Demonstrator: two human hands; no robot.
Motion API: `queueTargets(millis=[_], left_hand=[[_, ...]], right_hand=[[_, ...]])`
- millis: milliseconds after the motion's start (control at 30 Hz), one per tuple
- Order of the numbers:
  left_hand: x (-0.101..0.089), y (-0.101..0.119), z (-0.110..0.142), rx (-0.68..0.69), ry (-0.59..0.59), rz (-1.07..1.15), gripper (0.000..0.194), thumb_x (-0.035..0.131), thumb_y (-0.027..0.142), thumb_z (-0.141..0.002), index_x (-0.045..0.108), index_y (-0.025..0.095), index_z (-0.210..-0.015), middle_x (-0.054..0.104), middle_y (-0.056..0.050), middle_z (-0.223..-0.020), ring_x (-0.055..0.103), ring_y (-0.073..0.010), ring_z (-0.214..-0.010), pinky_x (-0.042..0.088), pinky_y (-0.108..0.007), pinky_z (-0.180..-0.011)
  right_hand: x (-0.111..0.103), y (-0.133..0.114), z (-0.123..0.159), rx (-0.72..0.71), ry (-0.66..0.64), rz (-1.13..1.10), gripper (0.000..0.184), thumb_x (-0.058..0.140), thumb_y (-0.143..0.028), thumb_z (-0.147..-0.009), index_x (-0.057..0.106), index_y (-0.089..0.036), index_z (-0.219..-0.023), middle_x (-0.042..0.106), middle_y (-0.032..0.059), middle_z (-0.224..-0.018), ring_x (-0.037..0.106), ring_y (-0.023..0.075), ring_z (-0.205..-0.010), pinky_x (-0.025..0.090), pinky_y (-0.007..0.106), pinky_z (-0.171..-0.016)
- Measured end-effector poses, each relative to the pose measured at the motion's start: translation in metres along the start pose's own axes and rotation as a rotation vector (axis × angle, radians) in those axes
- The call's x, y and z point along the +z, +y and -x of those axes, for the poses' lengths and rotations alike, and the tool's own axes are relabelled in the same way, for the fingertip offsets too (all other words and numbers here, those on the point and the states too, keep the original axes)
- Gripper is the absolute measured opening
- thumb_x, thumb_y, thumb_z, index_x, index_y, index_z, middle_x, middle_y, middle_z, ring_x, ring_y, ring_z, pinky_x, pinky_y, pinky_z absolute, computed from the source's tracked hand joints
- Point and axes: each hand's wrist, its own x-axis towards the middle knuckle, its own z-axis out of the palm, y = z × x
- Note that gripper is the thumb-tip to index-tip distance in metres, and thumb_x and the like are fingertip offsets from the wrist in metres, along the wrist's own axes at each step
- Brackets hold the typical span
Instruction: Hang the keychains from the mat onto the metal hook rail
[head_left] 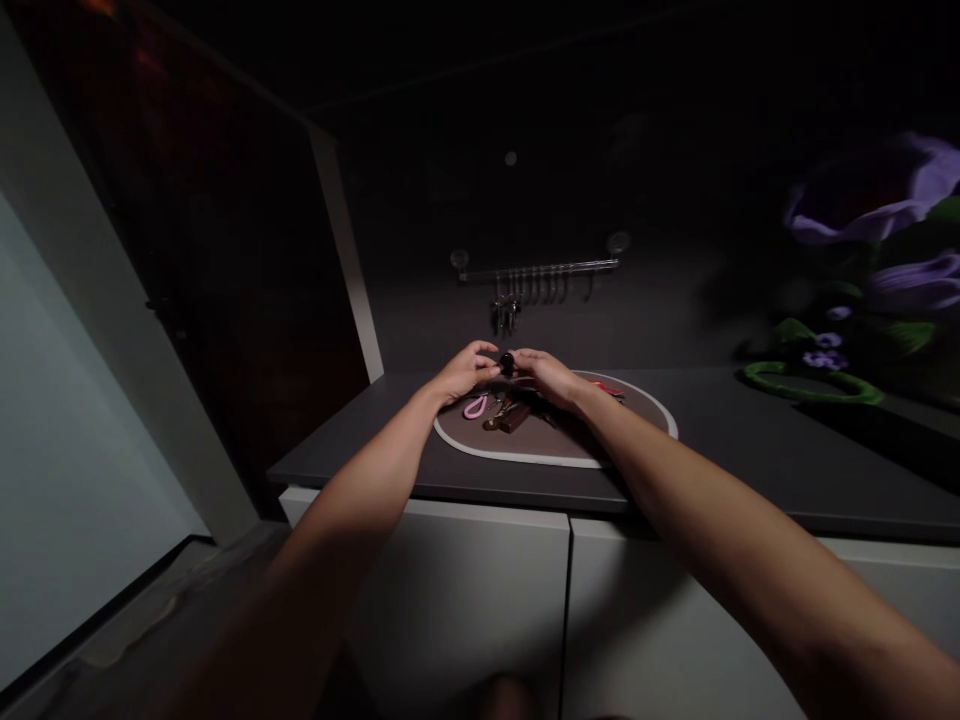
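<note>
A small black round object (507, 362) is held up between my two hands, just above the oval mat (525, 458). My right hand (549, 376) pinches it from the right with its fingertips. From the left, my left hand (465, 372) grips its edge with thumb and fingers, one finger stretched out above. Below the hands a pink loop strap (475, 407), a dark brown case (515, 417) and several small metal pieces that look like keys lie on the mat. Something red (607, 388) lies past my right wrist, partly hidden.
On the wall behind, a clear rail (540, 268) carries several hooks, with a bunch of keys (506, 312) at its left end. Purple fabric flowers (862, 220) with a green ring base (810, 395) stand at the right. White cabinet doors (465, 600) are under the dark counter (345, 440).
</note>
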Motion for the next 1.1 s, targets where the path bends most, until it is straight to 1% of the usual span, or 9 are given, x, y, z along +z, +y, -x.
queueTargets(millis=[133,400,533,700,867,967,1100], left_hand=[[-0.002,-0.002,-0.001,0.018,0.004,0.000,0.041,0.067,0.022,-0.064,0.043,0.016,-0.096,0.057,0.002,-0.070,0.051,-0.0064,-0.056,0.034,-0.020,-0.057],[-0.002,0.000,-0.002,0.071,0.015,-0.049,0.031,0.068,0.026,-0.062,0.046,0.014,-0.080,0.052,0.004,-0.067,0.046,-0.0060,-0.061,0.032,-0.020,-0.061],[-0.002,0.002,-0.001,0.084,-0.033,-0.039,0.030,0.069,0.027,-0.059,0.046,0.014,-0.075,0.049,0.004,-0.067,0.045,-0.0058,-0.062,0.032,-0.020,-0.062],[-0.001,0.004,0.000,0.062,-0.108,0.033,0.036,0.072,0.030,-0.056,0.044,0.014,-0.073,0.048,0.005,-0.066,0.046,-0.0056,-0.060,0.033,-0.020,-0.061],[-0.002,0.003,0.001,0.045,-0.154,0.073,0.037,0.072,0.031,-0.057,0.043,0.015,-0.074,0.049,0.005,-0.065,0.047,-0.0059,-0.059,0.034,-0.021,-0.059],[-0.002,0.005,0.002,0.043,-0.135,0.052,0.035,0.071,0.031,-0.058,0.044,0.014,-0.073,0.048,0.005,-0.064,0.047,-0.0056,-0.059,0.034,-0.020,-0.059],[-0.003,0.007,0.002,0.044,-0.091,0.016,0.031,0.071,0.027,-0.058,0.049,0.013,-0.074,0.050,0.003,-0.068,0.046,-0.0053,-0.061,0.034,-0.019,-0.060]], right_hand=[[-0.001,-0.002,0.001,0.020,-0.061,-0.058,0.004,0.053,-0.019,-0.073,0.054,-0.016,-0.075,0.051,-0.0031,-0.061,0.044,0.0067,-0.054,0.037,0.021,-0.061],[-0.004,-0.003,0.006,-0.011,-0.210,-0.100,0.011,0.058,-0.025,-0.073,0.052,-0.016,-0.078,0.049,-0.0038,-0.060,0.045,0.0072,-0.056,0.036,0.021,-0.062],[-0.005,-0.005,0.008,0.021,-0.278,-0.124,0.013,0.060,-0.026,-0.073,0.053,-0.016,-0.078,0.049,-0.0034,-0.059,0.047,0.0081,-0.058,0.038,0.022,-0.062],[-0.005,-0.008,0.010,0.122,-0.271,-0.179,0.017,0.057,-0.034,-0.077,0.054,-0.017,-0.080,0.056,0.0001,-0.069,0.053,0.0109,-0.064,0.043,0.028,-0.067],[-0.006,-0.009,0.010,0.123,-0.304,-0.175,0.006,0.057,-0.021,-0.076,0.054,-0.017,-0.079,0.055,-0.0012,-0.067,0.056,0.0102,-0.065,0.046,0.027,-0.068],[-0.008,-0.009,0.010,0.127,-0.319,-0.192,0.004,0.054,-0.019,-0.077,0.055,-0.016,-0.080,0.057,0.0006,-0.072,0.057,0.0100,-0.069,0.047,0.027,-0.071],[-0.009,-0.010,0.011,0.157,-0.359,-0.234,0.007,0.052,-0.015,-0.079,0.056,-0.015,-0.085,0.059,0.0025,-0.076,0.058,0.0101,-0.072,0.049,0.028,-0.072]])
